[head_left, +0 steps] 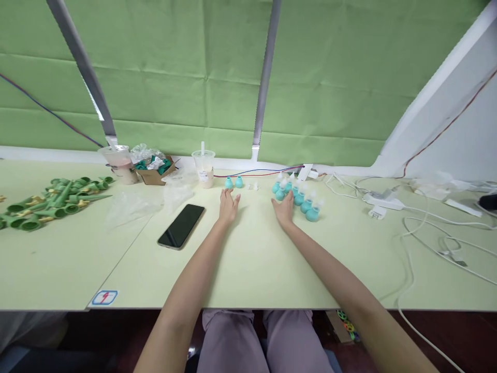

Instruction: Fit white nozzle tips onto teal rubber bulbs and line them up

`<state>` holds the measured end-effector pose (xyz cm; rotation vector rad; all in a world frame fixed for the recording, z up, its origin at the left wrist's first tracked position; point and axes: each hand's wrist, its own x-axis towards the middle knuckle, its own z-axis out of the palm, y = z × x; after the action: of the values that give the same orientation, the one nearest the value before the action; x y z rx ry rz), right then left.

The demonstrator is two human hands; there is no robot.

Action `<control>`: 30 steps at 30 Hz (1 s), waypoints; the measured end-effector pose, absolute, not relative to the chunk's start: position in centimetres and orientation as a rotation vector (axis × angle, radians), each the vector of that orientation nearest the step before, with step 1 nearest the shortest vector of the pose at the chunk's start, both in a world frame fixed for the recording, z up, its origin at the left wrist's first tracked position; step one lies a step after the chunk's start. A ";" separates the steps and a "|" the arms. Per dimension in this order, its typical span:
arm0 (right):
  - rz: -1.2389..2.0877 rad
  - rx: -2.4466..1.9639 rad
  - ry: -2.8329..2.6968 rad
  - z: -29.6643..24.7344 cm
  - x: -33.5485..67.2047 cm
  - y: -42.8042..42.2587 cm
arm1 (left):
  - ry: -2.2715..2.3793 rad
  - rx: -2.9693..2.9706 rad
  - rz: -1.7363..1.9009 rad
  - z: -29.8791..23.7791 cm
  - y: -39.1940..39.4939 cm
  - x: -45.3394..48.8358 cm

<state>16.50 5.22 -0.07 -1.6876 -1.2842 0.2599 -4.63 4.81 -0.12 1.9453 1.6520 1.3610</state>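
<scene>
My left hand (229,206) rests on the table with its fingers apart, just in front of two small teal bulbs (238,182) without tips. It appears to hold nothing. My right hand (284,210) is at the left side of a cluster of teal bulbs (298,199) with clear pointed tips. Its thumb points away from the fingers, which are beside or touching the nearest bulbs; which of the two I cannot tell. Between the hands, farther back, lie a few small whitish pieces (255,186), probably loose tips, too small to make out.
A black phone (181,226) lies left of my left arm. Behind it are plastic bags (135,204), a drink cup (203,168), a second cup (121,165) and a small cardboard box (153,176). Green tubular parts (58,202) pile up far left. White cables (423,220) and a power strip (383,201) spread right.
</scene>
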 end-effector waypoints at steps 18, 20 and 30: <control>-0.645 -1.388 -2.287 3.5 8.5 12.4 | 1.585 2.036 1.490 -1.6 5.6 -5.0; -0.660 -1.355 -2.285 3.7 8.8 12.2 | 1.555 2.078 1.489 -1.5 5.5 -5.1; 0.383 -1.255 -2.207 6.0 11.6 8.1 | 1.635 2.409 1.310 1.5 3.8 -5.0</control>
<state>11.57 8.08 5.95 -1.2550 -2.2071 0.3832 -5.04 3.77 1.55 2.4091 1.6352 1.3098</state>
